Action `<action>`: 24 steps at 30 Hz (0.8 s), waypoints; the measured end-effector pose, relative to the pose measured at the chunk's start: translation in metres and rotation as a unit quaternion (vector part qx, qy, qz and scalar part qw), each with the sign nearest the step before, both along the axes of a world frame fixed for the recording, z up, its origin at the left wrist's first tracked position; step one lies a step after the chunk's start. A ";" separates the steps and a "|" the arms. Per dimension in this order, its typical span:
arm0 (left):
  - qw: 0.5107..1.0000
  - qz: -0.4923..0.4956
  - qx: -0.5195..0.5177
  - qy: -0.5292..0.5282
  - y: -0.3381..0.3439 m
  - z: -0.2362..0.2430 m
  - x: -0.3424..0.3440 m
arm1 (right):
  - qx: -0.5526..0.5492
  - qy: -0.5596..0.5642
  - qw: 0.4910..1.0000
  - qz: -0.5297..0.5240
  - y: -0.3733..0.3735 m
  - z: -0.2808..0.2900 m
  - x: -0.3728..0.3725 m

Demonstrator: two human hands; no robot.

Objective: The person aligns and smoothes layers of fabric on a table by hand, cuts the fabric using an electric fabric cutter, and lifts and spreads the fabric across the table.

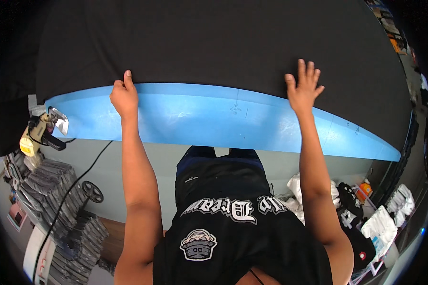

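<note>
Black fabric [209, 42] is spread over the table, with its near edge running in a curve along the blue table edge [190, 116]. At that edge on the left, my left hand [124, 99] is closed on the fabric, its fingers curled under and its thumb lying on top. A soft crease runs up the cloth near this hand. Farther right, my right hand [303, 90] lies flat, palm down, with spread fingers on the fabric and its wrist over the blue strip. Pen marks [235, 110] show on the blue surface between the hands.
An electric cloth cutter [35, 135] with a metal base stands at the left end, its black cord [76, 183] hanging down. Stacked grey wrapped bundles [57, 190] are at lower left. White plastic-wrapped packages [380, 228] and black garments lie at lower right.
</note>
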State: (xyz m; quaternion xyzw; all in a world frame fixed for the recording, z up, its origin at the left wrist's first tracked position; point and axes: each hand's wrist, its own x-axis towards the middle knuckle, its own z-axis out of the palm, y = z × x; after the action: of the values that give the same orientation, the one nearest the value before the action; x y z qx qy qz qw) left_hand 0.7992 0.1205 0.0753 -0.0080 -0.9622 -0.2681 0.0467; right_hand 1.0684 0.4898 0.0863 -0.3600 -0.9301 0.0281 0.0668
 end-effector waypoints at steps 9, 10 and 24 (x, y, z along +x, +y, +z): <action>0.999 -0.049 0.020 -0.009 -0.009 -0.004 0.000 | 0.018 -0.036 0.999 -0.016 -0.010 -0.020 0.002; 0.998 -0.055 0.012 -0.002 -0.011 -0.005 -0.001 | 0.012 -0.043 0.999 -0.018 -0.013 -0.018 0.002; 0.990 -0.067 -0.102 -0.069 0.000 0.068 -0.014 | 0.002 -0.050 0.997 -0.065 -0.029 -0.018 -0.002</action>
State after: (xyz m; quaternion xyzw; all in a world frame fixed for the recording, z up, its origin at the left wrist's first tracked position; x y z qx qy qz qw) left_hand 0.7852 0.1210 0.1429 -0.0591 -0.9828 -0.1708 -0.0391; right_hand 1.0662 0.4605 0.0682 -0.4202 -0.9071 0.0038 0.0230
